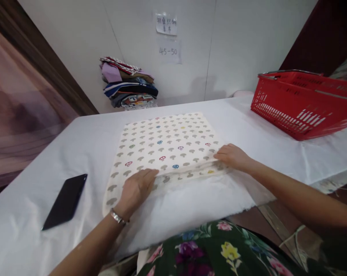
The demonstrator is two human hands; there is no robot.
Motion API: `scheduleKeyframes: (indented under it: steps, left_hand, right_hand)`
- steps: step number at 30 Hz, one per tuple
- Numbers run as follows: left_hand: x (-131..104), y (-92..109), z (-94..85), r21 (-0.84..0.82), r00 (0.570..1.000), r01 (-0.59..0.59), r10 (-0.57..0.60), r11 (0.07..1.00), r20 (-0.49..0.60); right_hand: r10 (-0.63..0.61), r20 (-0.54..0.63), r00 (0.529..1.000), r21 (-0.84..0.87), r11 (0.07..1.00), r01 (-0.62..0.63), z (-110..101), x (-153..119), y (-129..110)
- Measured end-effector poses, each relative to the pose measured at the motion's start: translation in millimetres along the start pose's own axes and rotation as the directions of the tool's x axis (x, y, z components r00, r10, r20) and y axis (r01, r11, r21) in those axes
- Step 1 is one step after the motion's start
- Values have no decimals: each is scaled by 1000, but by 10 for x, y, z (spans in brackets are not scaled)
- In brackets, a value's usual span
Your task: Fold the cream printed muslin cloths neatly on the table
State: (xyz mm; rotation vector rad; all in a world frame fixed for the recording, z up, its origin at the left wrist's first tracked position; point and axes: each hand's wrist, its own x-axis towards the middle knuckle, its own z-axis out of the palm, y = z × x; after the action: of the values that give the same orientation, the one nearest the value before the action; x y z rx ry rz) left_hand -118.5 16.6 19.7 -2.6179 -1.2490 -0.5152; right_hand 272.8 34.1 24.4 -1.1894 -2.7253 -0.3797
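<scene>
A cream cloth [173,134] printed with grey, red, blue and yellow mushrooms lies spread on the white-covered table. Along its near side the fabric is lifted into a low fold that runs between my two hands. My left hand [138,189], with a metal band at the wrist, grips the near edge left of the middle, its fingers bent together on the fabric. At the near right corner my right hand [232,156] pinches the same edge, thumb and fingers closed. The far part of the cloth rests flat. My fingertips are partly hidden by the fabric.
A black phone [65,201] lies on the white tablecloth [89,149] at the left. Several folded fabrics [130,82] are stacked at the back. On the right stands a red plastic basket [300,103]. Two paper notes [170,51] hang on the wall.
</scene>
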Motion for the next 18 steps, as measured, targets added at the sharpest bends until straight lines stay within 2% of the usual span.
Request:
scheduleKeyframes:
  steps: [2, 3, 5, 7, 9, 11, 13, 15, 18]
  left_hand:
    - [192, -104, -87, 49, 996, 91, -90, 995, -22]
    - [289, -160, -131, 80, 991, 130, -127, 988, -41]
    - [431, -261, -204, 135, 982, 174, -160, 976, -104]
    - [452, -313, -232, 164, 979, 159, -134, 974, -152]
    - [341, -290, -195, 151, 993, 53, -35, 987, -117]
    - [150, -198, -97, 94, 993, -110, 113, 989, -22]
    - [-41, -74, 22, 23, 976, -212, 211, 977, 48]
    - [-167, 36, 115, -13, 975, -209, 209, 978, 75]
    - [-215, 130, 154, -12, 985, -154, 154, 988, 83]
  right_hand:
    - [38, 30, 999, -23, 999, -37, -90, 259, 166]
    - [66, -1, 998, -40, 997, -66, -148, 392, 247]
    - [118, -146, 982, -77, 988, -131, -263, 609, 367]
    - [135, -315, 940, -97, 980, -173, -321, 690, 401]
    - [88, -376, 922, -99, 986, -134, -274, 604, 348]
    - [-3, -300, 954, -78, 997, -21, -131, 386, 237]
    - [-69, -177, 982, -26, 997, 66, 35, 123, 110]
    - [-63, -108, 992, 8, 998, 64, 147, -98, -2]
    - [9, -82, 997, 0, 1000, -9, 162, -268, -119]
